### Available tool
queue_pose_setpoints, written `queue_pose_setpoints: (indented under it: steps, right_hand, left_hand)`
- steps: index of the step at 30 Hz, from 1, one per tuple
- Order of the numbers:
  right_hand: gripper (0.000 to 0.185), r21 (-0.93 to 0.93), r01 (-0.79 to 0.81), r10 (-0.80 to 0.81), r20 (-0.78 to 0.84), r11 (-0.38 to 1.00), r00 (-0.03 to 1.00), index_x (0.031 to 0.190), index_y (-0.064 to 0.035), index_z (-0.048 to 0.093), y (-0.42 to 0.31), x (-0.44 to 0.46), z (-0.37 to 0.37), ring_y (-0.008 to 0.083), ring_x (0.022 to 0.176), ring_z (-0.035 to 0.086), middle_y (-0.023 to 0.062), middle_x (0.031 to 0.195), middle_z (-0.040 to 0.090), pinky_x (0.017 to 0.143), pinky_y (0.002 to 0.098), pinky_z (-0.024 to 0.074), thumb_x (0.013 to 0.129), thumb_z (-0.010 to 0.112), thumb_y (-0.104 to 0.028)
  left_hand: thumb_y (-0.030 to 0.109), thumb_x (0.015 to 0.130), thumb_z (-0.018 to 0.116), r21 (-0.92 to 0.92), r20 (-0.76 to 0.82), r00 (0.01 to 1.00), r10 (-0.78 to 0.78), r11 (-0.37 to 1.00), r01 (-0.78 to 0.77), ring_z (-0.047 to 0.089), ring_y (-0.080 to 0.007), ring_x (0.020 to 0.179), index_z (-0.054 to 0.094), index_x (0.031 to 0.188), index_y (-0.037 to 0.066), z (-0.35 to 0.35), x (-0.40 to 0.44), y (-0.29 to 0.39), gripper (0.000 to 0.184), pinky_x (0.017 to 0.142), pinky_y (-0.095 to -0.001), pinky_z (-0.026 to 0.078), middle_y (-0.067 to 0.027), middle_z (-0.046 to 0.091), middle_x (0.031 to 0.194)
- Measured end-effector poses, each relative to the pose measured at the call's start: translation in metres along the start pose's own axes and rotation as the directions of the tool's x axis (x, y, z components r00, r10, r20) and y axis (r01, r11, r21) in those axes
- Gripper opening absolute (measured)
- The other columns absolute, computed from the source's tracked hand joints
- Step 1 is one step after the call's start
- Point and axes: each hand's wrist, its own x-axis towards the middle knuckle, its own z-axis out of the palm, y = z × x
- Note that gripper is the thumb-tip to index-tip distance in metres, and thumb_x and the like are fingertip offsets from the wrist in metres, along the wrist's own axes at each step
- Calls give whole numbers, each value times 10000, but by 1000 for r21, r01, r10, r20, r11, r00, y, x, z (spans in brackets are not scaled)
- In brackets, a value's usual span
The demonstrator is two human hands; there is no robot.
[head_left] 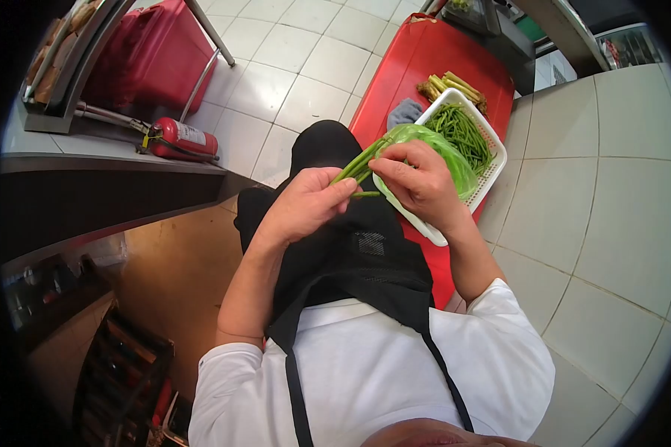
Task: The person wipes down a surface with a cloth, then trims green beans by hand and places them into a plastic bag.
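Note:
My left hand [309, 203] is closed around a few long green stems [361, 162], above the black apron. At the stems' far part, the fingers of my right hand [419, 179] are pinched together; whether a stem is between them is too small to tell. Under and beyond my right hand lies a light green plastic bag [455, 167] in a white basket [496, 145]. Cut green stems [458, 134] fill the basket's far part. Thicker pale stalks [455, 86] rest on the red surface just beyond the basket.
The basket stands on a red bench [395, 67], beside a grey cloth [404, 112]. A tiled wall [574, 216] runs along the right. At the left are a fire extinguisher [183, 140], a dark red bin [149, 59] and a counter edge [112, 162].

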Motion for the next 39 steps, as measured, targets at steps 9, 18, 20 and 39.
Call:
queue_pose_setpoints:
  steps: [9, 18, 20, 39]
  right_hand:
    - [271, -29, 139, -136, 96, 990, 986, 932, -54, 663, -1, 11, -5, 255, 755, 599, 84, 885, 605, 656, 367, 488, 681, 734, 20]
    - [274, -18, 19, -18, 35, 1000, 999, 911, -41, 605, -1, 1, 18, 298, 789, 582, 103, 891, 575, 706, 396, 484, 671, 719, 25]
    - [270, -10, 16, -16, 24, 1000, 1000, 920, -39, 612, -1, 0, 18, 288, 782, 582, 100, 891, 577, 696, 389, 483, 683, 725, 22]
    - [128, 385, -262, 357, -199, 885, 913, 880, -12, 573, 4, -17, 18, 191, 731, 558, 76, 847, 560, 678, 301, 474, 774, 613, 49]
  left_hand:
    - [254, 991, 562, -118, 62, 998, -4, 993, 11, 376, -1, 480, 628, 941, 46, -4, -5, 6, 223, 427, -150, 297, 47, 508, 660]
    - [256, 979, 556, -74, 31, 999, 16, 997, -14, 376, 8, 511, 632, 941, 59, 0, -5, 5, 215, 446, -161, 290, 69, 499, 669]
    - [258, 979, 557, -76, 27, 1000, 9, 997, -7, 372, 9, 508, 631, 940, 58, -3, -5, 3, 217, 444, -160, 288, 70, 498, 670]
    - [260, 993, 551, -201, 96, 994, -46, 977, 65, 349, -1, 464, 615, 915, 43, 1, 6, -1, 239, 411, -156, 270, 54, 485, 648]
